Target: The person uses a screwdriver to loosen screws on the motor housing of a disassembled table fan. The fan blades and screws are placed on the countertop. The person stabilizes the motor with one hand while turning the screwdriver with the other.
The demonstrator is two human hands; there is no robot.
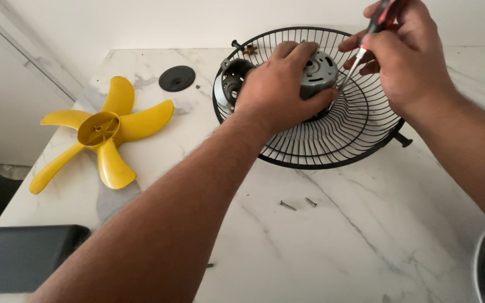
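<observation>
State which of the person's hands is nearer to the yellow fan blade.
Left. The left hand grips the grey motor, on the side toward the yellow fan blade; the right hand, holding the screwdriver, is farther right.

It looked like a home. A white marble-patterned table (366,235) met plain white walls (169,22) just behind it.

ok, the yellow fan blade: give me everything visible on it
The fan blade is one yellow piece, plastic by its look, with five curved paddle blades around a round cupped hub that has a small hole at its centre. It looks whole, with no visible cracks. It lies flat, hub opening up, on the white marble table near the left edge, apart from the black grille. Neither hand touches it; only the table does.
</observation>
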